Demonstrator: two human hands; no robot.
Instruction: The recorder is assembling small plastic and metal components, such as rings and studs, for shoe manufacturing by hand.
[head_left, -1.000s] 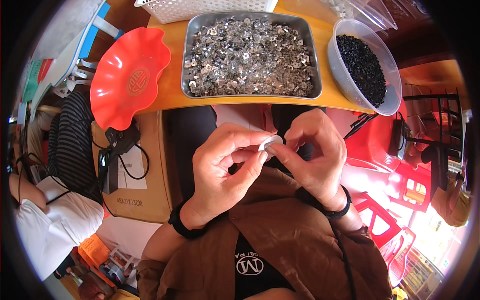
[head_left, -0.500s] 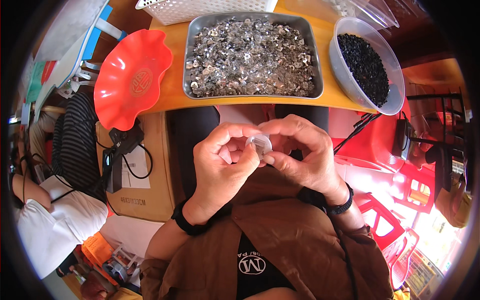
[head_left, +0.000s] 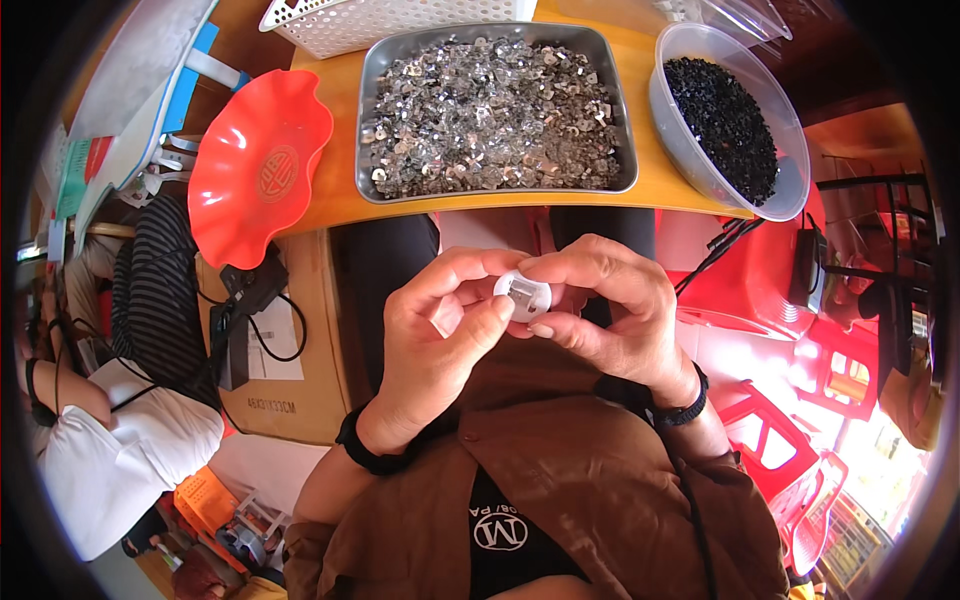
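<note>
Between my two hands, over my lap, is a small rounded white plastic piece [head_left: 528,296] with a clear or metallic rectangular inset facing up. My left hand [head_left: 445,305] pinches its left side, thumb on the near edge. On the opposite side, my right hand [head_left: 610,300] grips it with thumb and forefinger. Beyond them, a metal tray [head_left: 627,150] of small clear and shiny metal parts sits on the wooden table. To its right stands a clear plastic tub [head_left: 795,165] holding many tiny black pieces.
A red scalloped dish [head_left: 225,170] overhangs the table's [head_left: 340,130] left side. Behind the tray is a white perforated basket [head_left: 400,25]. A cardboard box [head_left: 310,350] with black cables and an adapter lies at left, near another person's striped leg [head_left: 160,290]. Red plastic stools [head_left: 770,440] stand at right.
The white piece has turned slightly, so its rectangular inset shows more fully. My fingers have shifted a little around it. The whole view has moved slightly.
</note>
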